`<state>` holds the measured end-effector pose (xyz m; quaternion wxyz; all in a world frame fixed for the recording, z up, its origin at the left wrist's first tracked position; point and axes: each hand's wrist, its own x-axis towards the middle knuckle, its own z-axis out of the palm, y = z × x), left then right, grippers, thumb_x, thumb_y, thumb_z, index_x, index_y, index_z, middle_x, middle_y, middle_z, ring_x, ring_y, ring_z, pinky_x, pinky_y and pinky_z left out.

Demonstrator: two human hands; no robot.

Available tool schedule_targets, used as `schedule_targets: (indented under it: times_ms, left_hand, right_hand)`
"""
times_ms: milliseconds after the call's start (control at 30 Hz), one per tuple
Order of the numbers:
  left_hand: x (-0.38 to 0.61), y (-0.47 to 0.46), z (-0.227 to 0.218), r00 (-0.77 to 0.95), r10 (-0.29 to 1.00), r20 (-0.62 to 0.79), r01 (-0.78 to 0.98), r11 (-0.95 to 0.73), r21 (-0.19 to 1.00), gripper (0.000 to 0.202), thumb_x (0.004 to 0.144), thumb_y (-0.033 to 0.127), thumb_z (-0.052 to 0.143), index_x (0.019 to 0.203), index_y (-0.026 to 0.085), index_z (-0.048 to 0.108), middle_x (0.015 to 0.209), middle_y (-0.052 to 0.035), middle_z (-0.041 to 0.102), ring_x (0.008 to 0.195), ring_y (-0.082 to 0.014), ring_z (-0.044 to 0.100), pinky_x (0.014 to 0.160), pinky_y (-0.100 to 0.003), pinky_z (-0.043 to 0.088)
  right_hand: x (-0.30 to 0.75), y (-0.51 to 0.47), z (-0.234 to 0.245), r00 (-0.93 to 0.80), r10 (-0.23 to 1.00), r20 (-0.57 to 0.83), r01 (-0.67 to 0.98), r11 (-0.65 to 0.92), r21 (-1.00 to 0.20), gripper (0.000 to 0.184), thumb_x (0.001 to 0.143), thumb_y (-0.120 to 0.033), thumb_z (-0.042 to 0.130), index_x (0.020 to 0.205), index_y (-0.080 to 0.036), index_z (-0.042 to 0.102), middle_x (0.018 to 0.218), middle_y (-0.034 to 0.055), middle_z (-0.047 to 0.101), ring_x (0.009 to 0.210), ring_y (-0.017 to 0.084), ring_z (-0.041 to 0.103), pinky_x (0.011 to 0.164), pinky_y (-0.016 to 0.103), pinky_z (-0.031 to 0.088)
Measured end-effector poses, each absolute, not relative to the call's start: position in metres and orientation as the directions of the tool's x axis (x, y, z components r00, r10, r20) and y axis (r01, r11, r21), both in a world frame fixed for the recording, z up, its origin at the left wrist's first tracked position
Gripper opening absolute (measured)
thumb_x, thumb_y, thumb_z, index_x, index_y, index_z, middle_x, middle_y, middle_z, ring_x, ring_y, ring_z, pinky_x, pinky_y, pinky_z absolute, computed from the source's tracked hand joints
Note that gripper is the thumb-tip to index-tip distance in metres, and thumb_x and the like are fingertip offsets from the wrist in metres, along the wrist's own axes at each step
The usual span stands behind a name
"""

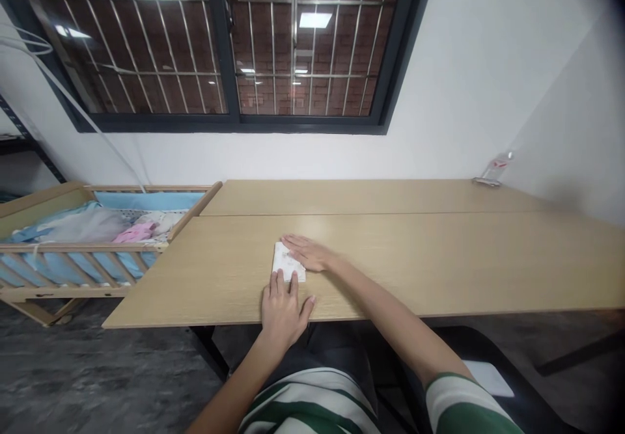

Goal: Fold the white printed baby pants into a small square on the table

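A small white folded cloth or paper (285,261) with faint markings lies flat on the wooden table (400,258); its exact kind is unclear. My left hand (283,307) rests at its near edge, fingertips on the white piece and thumb spread to the right. Across its upper right corner lies my right hand (308,253), flat with the fingers stretched out to the left. Neither hand grips anything. Part of the white piece is hidden under my fingers.
A wooden crib (107,248) with blue lining and pink and white cloths stands at the left. On the far right of the table a clear bottle (499,164) stands by the wall. A barred window (234,43) is ahead, and a dark chair (454,343) is at lower right.
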<state>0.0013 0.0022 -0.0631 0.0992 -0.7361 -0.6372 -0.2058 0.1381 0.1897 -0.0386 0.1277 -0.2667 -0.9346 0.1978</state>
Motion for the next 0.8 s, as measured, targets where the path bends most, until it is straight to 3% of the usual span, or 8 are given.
schedule_targets:
  times_ms: [133, 267, 367, 467, 600, 700, 800]
  left_hand:
    - [-0.004, 0.005, -0.057, 0.094, 0.899, 0.428, 0.971, -0.177, 0.16, 0.064, 0.096, 0.056, 0.046, 0.144, 0.014, 0.053, 0.145, -0.0249, 0.05, 0.135, -0.0392, 0.046, 0.103, -0.049, 0.041]
    - [-0.029, 0.021, -0.039, -0.018, 0.925, 0.378, 0.967, -0.08, 0.242, 0.052, 0.099, 0.053, 0.041, 0.128, 0.016, 0.062, 0.124, -0.0191, 0.063, 0.116, -0.0316, 0.059, 0.098, -0.042, 0.044]
    - [-0.048, 0.04, -0.026, -0.136, 0.949, 0.286, 0.974, 0.075, 0.213, 0.051, 0.1, 0.05, 0.035, 0.112, 0.011, 0.066, 0.111, -0.0202, 0.067, 0.109, -0.0339, 0.062, 0.093, -0.044, 0.044]
    - [-0.055, 0.06, -0.022, -0.132, 0.97, 0.206, 0.977, 0.093, 0.19, 0.052, 0.099, 0.05, 0.037, 0.107, 0.008, 0.067, 0.11, -0.0232, 0.069, 0.107, -0.0374, 0.063, 0.092, -0.047, 0.044]
    - [-0.05, 0.077, -0.024, -0.07, 0.983, 0.168, 0.974, 0.031, 0.223, 0.041, 0.097, 0.04, 0.043, 0.105, 0.007, 0.066, 0.107, -0.0224, 0.072, 0.102, -0.0344, 0.066, 0.088, -0.042, 0.045]
    - [-0.051, 0.072, -0.021, -0.014, 0.984, 0.176, 0.96, -0.036, 0.276, 0.032, 0.098, 0.033, 0.041, 0.102, 0.011, 0.064, 0.103, -0.0172, 0.073, 0.095, -0.027, 0.068, 0.081, -0.034, 0.045]
    - [-0.07, 0.046, -0.014, 0.024, 0.978, 0.208, 0.932, -0.097, 0.349, 0.027, 0.098, 0.031, 0.037, 0.096, 0.016, 0.059, 0.093, -0.0095, 0.071, 0.086, -0.0207, 0.067, 0.074, -0.029, 0.044]
  right_hand:
    - [0.14, 0.193, -0.044, -0.803, 0.573, 0.164, 0.438, 0.754, -0.489, 0.068, 0.103, -0.062, 0.03, 0.159, -0.023, 0.03, 0.166, 0.0025, 0.023, 0.155, 0.022, 0.015, 0.128, 0.04, 0.005]
    - [0.145, 0.193, -0.041, -0.643, 0.714, 0.275, 0.479, 0.656, -0.583, 0.071, 0.102, -0.062, 0.035, 0.159, -0.02, 0.031, 0.166, 0.0099, 0.025, 0.153, 0.026, 0.022, 0.125, 0.045, 0.016]
    - [0.148, 0.19, -0.038, -0.441, 0.824, 0.355, 0.492, 0.553, -0.672, 0.064, 0.102, -0.054, 0.042, 0.154, -0.017, 0.041, 0.156, 0.0181, 0.04, 0.139, 0.028, 0.046, 0.115, 0.044, 0.036]
    - [0.143, 0.183, -0.038, -0.378, 0.858, 0.347, 0.502, 0.505, -0.702, 0.051, 0.097, -0.045, 0.054, 0.137, -0.014, 0.06, 0.128, 0.0178, 0.059, 0.108, 0.024, 0.064, 0.098, 0.039, 0.049]
    - [0.129, 0.173, -0.039, -0.419, 0.844, 0.334, 0.535, 0.527, -0.66, 0.035, 0.084, -0.034, 0.07, 0.111, -0.013, 0.07, 0.101, 0.009, 0.06, 0.09, 0.02, 0.06, 0.089, 0.035, 0.049]
    - [0.117, 0.158, -0.034, -0.348, 0.88, 0.322, 0.565, 0.471, -0.677, 0.023, 0.078, -0.024, 0.071, 0.099, -0.015, 0.067, 0.099, 0.0066, 0.058, 0.091, 0.019, 0.056, 0.085, 0.032, 0.047]
    - [0.102, 0.124, -0.024, -0.305, 0.924, 0.231, 0.51, 0.363, -0.78, 0.021, 0.077, -0.022, 0.067, 0.096, -0.017, 0.06, 0.093, 0.0036, 0.058, 0.084, 0.017, 0.054, 0.076, 0.028, 0.045]
